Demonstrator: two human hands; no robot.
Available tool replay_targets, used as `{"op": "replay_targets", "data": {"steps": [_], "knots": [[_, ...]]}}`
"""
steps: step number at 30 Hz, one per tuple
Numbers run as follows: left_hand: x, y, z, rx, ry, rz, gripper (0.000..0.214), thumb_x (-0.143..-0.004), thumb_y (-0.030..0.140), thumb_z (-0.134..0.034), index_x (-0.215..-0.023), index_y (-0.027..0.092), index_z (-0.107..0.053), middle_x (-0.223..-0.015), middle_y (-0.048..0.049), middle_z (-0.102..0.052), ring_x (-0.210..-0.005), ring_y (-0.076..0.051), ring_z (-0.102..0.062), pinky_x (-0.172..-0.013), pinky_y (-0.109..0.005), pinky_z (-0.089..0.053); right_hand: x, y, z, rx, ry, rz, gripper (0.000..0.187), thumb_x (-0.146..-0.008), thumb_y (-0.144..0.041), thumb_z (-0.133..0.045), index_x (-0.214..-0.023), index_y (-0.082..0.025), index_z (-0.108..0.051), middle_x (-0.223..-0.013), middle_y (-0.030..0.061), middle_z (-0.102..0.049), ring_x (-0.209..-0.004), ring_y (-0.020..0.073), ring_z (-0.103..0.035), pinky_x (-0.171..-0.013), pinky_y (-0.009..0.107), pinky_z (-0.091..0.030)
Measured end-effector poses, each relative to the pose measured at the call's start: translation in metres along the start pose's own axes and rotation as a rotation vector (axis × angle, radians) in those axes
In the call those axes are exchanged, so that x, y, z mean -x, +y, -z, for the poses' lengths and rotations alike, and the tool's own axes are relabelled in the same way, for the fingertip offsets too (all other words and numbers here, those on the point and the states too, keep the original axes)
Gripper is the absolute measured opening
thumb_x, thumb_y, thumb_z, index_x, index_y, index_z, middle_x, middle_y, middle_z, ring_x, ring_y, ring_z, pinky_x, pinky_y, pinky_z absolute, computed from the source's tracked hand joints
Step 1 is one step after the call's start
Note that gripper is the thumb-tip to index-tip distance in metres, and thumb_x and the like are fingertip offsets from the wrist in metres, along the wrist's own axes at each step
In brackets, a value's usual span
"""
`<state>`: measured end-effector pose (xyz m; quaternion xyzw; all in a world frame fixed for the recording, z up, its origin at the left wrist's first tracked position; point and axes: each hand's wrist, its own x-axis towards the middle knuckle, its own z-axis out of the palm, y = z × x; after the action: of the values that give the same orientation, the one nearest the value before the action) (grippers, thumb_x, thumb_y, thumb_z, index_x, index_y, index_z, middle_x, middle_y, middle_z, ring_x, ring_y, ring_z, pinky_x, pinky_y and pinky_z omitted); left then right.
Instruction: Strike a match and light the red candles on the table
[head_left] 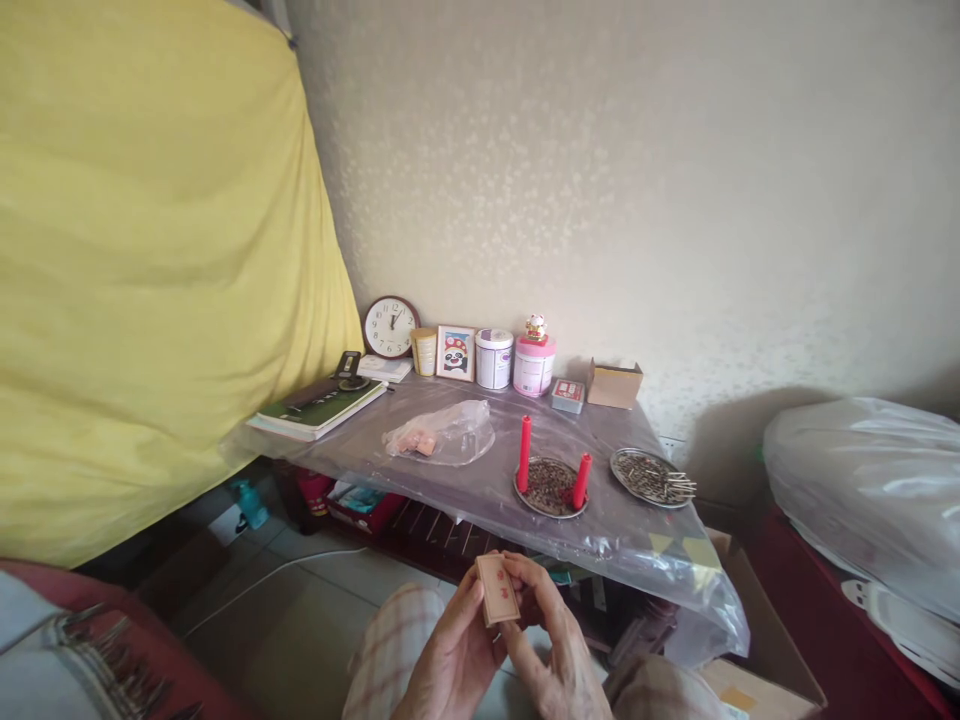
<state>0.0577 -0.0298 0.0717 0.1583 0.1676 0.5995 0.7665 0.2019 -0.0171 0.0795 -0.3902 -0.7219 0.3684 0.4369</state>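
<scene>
Both my hands hold a small tan matchbox [497,588] low in the middle of the head view, just in front of the table's near edge. My left hand [450,655] grips it from the left with thumb and fingers closed on it. My right hand [551,640] pinches its right side. On the plastic-covered table [480,480] beyond stands a round metal plate [550,488] of dark granular material with two red candles [524,452], both unlit. A second metal plate [651,477] to its right holds several small sticks.
A clear bag with pale pieces [441,436] lies mid-table. Along the wall stand a clock [391,326], a framed panda picture [455,352], two tins [514,360], a small red box and a cardboard box [614,383]. Books [319,408] lie left. Yellow cloth [150,270] hangs left; a bagged bundle [862,490] sits right.
</scene>
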Motion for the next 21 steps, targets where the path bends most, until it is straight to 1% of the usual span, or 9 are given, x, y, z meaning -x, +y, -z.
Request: {"op": "replay_targets", "data": {"steps": [3, 5, 7, 9, 11, 16, 18, 21], "knots": [[0.003, 0.002, -0.006, -0.033, 0.034, -0.032, 0.035, -0.082, 0.038, -0.088, -0.113, 0.024, -0.082, -0.107, -0.0072, -0.086, -0.099, -0.023, -0.077, -0.084, -0.030, -0.058, 0.013, 0.006, -0.010, -0.026, 0.086, -0.081, 0.045, -0.103, -0.042, -0.060, -0.145, -0.028, -0.057, -0.146, 0.0096, -0.068, -0.128, 0.0273, -0.070, -0.111, 0.039, -0.056], [0.004, 0.003, -0.010, -0.050, 0.059, -0.038, 0.032, -0.082, 0.034, -0.088, -0.112, 0.025, -0.083, -0.106, -0.0076, -0.086, -0.097, -0.024, -0.077, -0.081, -0.031, -0.058, 0.020, 0.011, -0.016, -0.021, 0.155, -0.084, 0.045, -0.104, -0.046, -0.059, -0.145, -0.028, -0.058, -0.145, 0.0099, -0.068, -0.127, 0.0285, -0.070, -0.111, 0.039, -0.057], [0.005, 0.003, -0.012, -0.055, 0.079, -0.034, 0.034, -0.079, 0.033, -0.090, -0.111, 0.025, -0.083, -0.106, -0.0079, -0.086, -0.095, -0.024, -0.077, -0.081, -0.031, -0.058, 0.024, 0.015, -0.019, 0.013, 0.208, -0.070, 0.044, -0.104, -0.047, -0.059, -0.144, -0.028, -0.060, -0.144, 0.0098, -0.069, -0.131, 0.0294, -0.067, -0.112, 0.040, -0.055], [0.006, 0.002, -0.011, -0.046, 0.084, -0.015, 0.036, -0.079, 0.033, -0.091, -0.113, 0.026, -0.083, -0.106, -0.0073, -0.086, -0.094, -0.023, -0.076, -0.082, -0.031, -0.058, 0.026, 0.017, -0.021, 0.044, 0.243, -0.058, 0.043, -0.103, -0.047, -0.061, -0.142, -0.029, -0.061, -0.144, 0.0093, -0.069, -0.134, 0.0295, -0.065, -0.115, 0.040, -0.054], [0.006, -0.001, -0.007, -0.027, 0.076, 0.008, 0.036, -0.081, 0.034, -0.089, -0.116, 0.027, -0.082, -0.108, -0.0063, -0.085, -0.093, -0.021, -0.076, -0.083, -0.030, -0.057, 0.026, 0.015, -0.023, 0.031, 0.273, -0.075, 0.041, -0.102, -0.046, -0.061, -0.139, -0.029, -0.064, -0.143, 0.0083, -0.069, -0.135, 0.0290, -0.065, -0.114, 0.038, -0.054], [0.006, -0.009, 0.000, 0.004, 0.036, 0.062, 0.041, -0.084, 0.040, -0.087, -0.122, 0.028, -0.079, -0.114, -0.0071, -0.083, -0.099, -0.021, -0.074, -0.084, -0.031, -0.055, 0.023, 0.006, -0.035, -0.134, 0.376, -0.186, 0.040, -0.099, -0.039, -0.058, -0.135, -0.024, -0.065, -0.140, 0.0067, -0.074, -0.132, 0.0268, -0.068, -0.108, 0.030, -0.056], [0.005, -0.010, -0.001, 0.013, 0.032, 0.077, 0.042, -0.084, 0.041, -0.086, -0.123, 0.029, -0.078, -0.114, -0.0071, -0.083, -0.100, -0.022, -0.074, -0.084, -0.032, -0.055, 0.021, 0.002, -0.039, -0.151, 0.400, -0.186, 0.039, -0.097, -0.038, -0.059, -0.133, -0.024, -0.065, -0.138, 0.0066, -0.075, -0.131, 0.0269, -0.069, -0.106, 0.029, -0.057], [0.005, -0.007, -0.010, 0.020, 0.027, 0.083, 0.041, -0.082, 0.043, -0.088, -0.118, 0.026, -0.079, -0.108, -0.0071, -0.081, -0.098, -0.022, -0.073, -0.085, -0.033, -0.055, 0.018, 0.000, -0.041, -0.118, 0.433, -0.176, 0.040, -0.095, -0.036, -0.061, -0.133, -0.025, -0.065, -0.136, 0.0069, -0.075, -0.125, 0.0271, -0.072, -0.097, 0.029, -0.061]]}}
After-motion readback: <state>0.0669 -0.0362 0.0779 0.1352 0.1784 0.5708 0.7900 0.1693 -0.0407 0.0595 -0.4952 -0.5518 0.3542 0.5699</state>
